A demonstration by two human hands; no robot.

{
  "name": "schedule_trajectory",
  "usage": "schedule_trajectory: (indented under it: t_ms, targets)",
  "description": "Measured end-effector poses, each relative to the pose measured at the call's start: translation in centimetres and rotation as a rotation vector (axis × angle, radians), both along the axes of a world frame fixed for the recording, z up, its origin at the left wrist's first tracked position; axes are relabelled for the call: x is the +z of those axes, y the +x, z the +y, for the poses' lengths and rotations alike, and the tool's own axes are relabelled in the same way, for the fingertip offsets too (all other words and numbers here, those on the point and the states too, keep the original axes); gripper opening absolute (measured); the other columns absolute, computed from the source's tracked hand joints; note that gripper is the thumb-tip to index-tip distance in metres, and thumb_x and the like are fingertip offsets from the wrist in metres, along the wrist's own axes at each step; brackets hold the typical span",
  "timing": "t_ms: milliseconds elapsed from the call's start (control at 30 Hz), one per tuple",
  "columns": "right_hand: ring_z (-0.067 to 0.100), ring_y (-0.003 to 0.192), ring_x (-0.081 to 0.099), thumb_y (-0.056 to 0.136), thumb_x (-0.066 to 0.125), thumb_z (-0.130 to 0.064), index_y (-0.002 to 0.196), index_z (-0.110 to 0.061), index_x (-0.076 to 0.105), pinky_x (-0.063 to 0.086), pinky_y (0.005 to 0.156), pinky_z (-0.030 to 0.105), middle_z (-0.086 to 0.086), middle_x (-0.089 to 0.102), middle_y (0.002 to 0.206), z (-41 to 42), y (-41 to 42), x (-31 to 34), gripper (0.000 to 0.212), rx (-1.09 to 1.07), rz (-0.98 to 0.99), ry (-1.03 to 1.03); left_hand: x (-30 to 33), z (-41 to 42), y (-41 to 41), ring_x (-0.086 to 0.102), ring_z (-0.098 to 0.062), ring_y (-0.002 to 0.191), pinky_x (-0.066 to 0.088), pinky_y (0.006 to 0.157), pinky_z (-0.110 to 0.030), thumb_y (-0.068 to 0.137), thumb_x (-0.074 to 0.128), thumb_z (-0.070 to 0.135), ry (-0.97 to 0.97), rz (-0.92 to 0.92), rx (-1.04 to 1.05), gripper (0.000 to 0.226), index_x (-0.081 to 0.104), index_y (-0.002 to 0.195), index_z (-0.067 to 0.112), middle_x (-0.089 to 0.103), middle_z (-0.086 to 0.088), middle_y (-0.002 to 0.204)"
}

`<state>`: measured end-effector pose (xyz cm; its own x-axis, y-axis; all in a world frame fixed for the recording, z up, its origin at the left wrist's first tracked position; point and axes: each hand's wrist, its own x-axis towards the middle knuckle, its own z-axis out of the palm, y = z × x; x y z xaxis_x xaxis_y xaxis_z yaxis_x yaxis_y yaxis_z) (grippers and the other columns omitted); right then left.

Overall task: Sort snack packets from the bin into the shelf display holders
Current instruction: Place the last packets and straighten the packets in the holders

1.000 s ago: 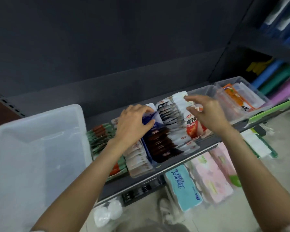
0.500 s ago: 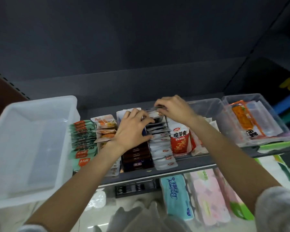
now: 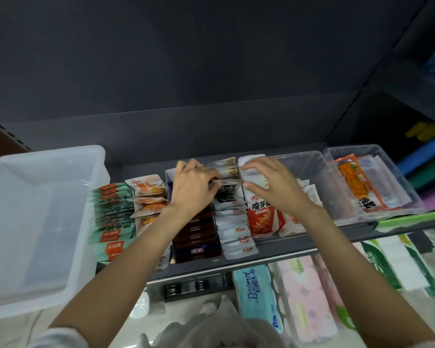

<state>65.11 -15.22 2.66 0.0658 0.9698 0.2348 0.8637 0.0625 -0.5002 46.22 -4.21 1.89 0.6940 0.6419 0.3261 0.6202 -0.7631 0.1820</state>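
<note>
Tucking dark snack packet (image 3: pixel 227 188) into white-packet row (image 3: pixel 236 229) | left hand (image 3: pixel 193 187) now pinches its edge, shifted right off dark-brown row (image 3: pixel 197 237) | right hand (image 3: pixel 274 184) lifted, fingers spread, holding nothing | bin (image 3: pixel 40 222) looks empty: sorting nearly done

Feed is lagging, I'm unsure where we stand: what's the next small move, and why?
Probably push the dark packet down into its row. The left hand pinches it above the white packets, not yet seated, while the right hand hovers open beside it.
</note>
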Motion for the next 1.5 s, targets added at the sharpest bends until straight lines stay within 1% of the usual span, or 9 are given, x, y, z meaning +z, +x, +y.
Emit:
schedule_trajectory:
  t_ms: [200,300,467,633,867,1067,1200,1367,1500]
  targets:
    - [0.017,0.112,0.047,0.070,0.074,-0.047,0.120,-0.025,0.057,0.039,0.090,0.034,-0.006,0.058,0.119,-2.1,-2.4,-2.0,0.057,0.163,-0.421,-0.096,0.6,-0.2,-0.2,0.055,-0.020,0.090,0.028,0.080,-0.032,0.079,0.071,0.031,-0.043,-0.015,-0.062,0.015,0.065,0.091,0.026,0.068,0.008,0.087]
    - [0.019,0.099,0.054,0.071,0.077,-0.037,0.108,-0.020,0.064,0.043,0.080,0.033,-0.001,0.067,0.100,-1.0,-2.7,-2.2,0.043,0.151,-0.520,0.014,0.6,-0.2,-0.3,0.055,-0.022,0.091,0.031,0.080,-0.032,0.075,0.074,0.025,-0.050,-0.010,-0.120,0.021,0.061,0.092,0.025,0.065,0.005,0.092]
    - [0.021,0.076,0.057,0.080,0.061,-0.018,0.086,-0.011,0.067,0.044,0.069,0.033,0.003,0.068,0.073,0.2,-3.6,-2.5,0.011,0.109,-0.641,0.211,0.4,-0.5,-1.2,0.052,-0.019,0.097,0.032,0.083,-0.029,0.080,0.067,0.021,-0.033,-0.093,-0.234,0.014,0.061,0.092,0.024,0.059,0.004,0.101]
    - [0.024,0.083,0.055,0.078,0.048,-0.012,0.095,-0.012,0.063,0.036,0.072,0.033,0.004,0.067,0.080,-0.2,-4.9,-3.5,0.022,0.099,-0.695,0.139,-0.4,-1.8,-2.7,0.050,-0.018,0.101,0.033,0.087,-0.029,0.081,0.050,0.039,0.006,-0.080,-0.231,0.024,0.065,0.093,0.024,0.059,0.005,0.101]
    - [0.017,0.091,0.053,0.082,0.067,-0.029,0.114,-0.023,0.064,0.025,0.075,0.027,-0.003,0.069,0.093,1.3,-3.6,-1.9,0.033,0.048,-0.475,-0.084,-0.1,-3.6,-3.0,0.052,-0.019,0.099,0.034,0.086,-0.033,0.081,0.058,0.041,0.136,-0.090,-0.282,0.026,0.068,0.095,0.022,0.063,0.004,0.100]
    - [0.013,0.091,0.041,0.084,0.064,-0.044,0.108,-0.025,0.055,0.023,0.077,0.028,-0.004,0.063,0.101,3.9,-2.6,0.0,0.032,0.091,-0.449,-0.256,-1.4,-5.6,-1.8,0.057,-0.021,0.084,0.028,0.081,-0.036,0.061,0.075,0.053,0.212,0.400,-0.264,0.045,0.070,0.086,0.016,0.067,0.001,0.076]
    - [0.020,0.098,0.040,0.083,0.066,-0.044,0.109,-0.030,0.055,0.029,0.080,0.029,-0.001,0.052,0.097,4.7,-2.1,0.5,0.032,0.053,-0.327,-0.378,-1.5,-6.1,-0.3,0.052,-0.025,0.100,0.027,0.091,-0.038,0.084,0.057,0.026,0.237,0.531,-0.297,0.024,0.064,0.101,0.011,0.066,-0.004,0.092]
    - [0.023,0.102,0.049,0.082,0.067,-0.042,0.107,-0.033,0.054,0.040,0.082,0.035,0.000,0.058,0.100,4.2,-1.8,0.3,0.029,0.066,-0.237,-0.420,-1.3,-4.7,-0.2,0.059,-0.014,0.067,0.027,0.077,-0.032,0.071,0.071,0.022,0.233,0.398,-0.298,0.003,0.069,0.072,0.024,0.064,0.007,0.062]
    - [0.010,0.112,0.051,0.089,0.062,-0.034,0.127,-0.028,0.054,0.043,0.091,0.028,-0.002,0.061,0.120,-0.4,-2.4,0.8,0.039,-0.048,0.012,-0.159,-1.5,-3.2,-1.1,0.063,-0.016,0.058,0.026,0.072,-0.030,0.062,0.083,0.024,0.146,0.193,-0.244,0.023,0.069,0.080,0.019,0.068,0.003,0.065]
